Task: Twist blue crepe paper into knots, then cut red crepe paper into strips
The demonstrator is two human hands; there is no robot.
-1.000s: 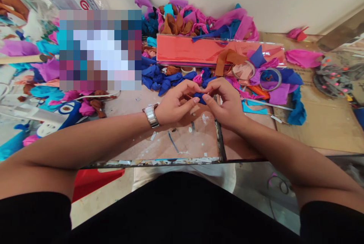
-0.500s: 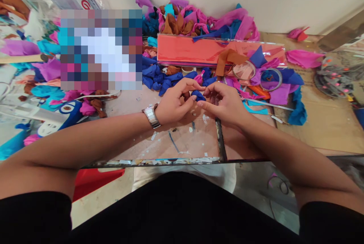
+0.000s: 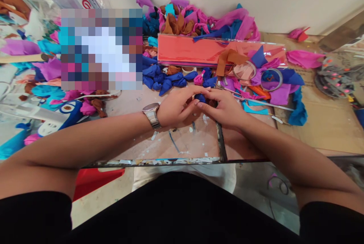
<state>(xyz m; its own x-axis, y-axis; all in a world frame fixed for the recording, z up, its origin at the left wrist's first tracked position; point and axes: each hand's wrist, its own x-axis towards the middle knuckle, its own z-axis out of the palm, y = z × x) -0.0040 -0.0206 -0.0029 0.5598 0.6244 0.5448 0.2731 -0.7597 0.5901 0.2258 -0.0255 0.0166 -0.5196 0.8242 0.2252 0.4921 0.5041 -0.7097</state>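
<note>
"The left hand has rolled slightly since half a second ago, turning up the dial of the silver metal-banded wristwatch, and the right hand has closed in so that its fingers sit against the left's."

"What are they holding?"

"A small, crumpled dark-blue piece of crepe-like material. Both hands pinch it between thumb and curled fingers, though the fingertips on the far side are hard to make out."

"Where is that?"

"Over the pinkish-brown, paint-specked desk, in front of the long, flat coral-red pack in clear plastic."

"And around the pack?"

"Just in front of it, a row of knotted royal-blue strips and a small bright-pink knotted bundle. Near its right end, a pale ring-shaped tape roll. Behind it, a heap of pink, brown and teal crinkled scraps."

"Farther off?"

"Well to the pack's right, a round dark-grey tangle with pink and orange tips; well to its left, a blue-and-white plastic power strip."
</note>
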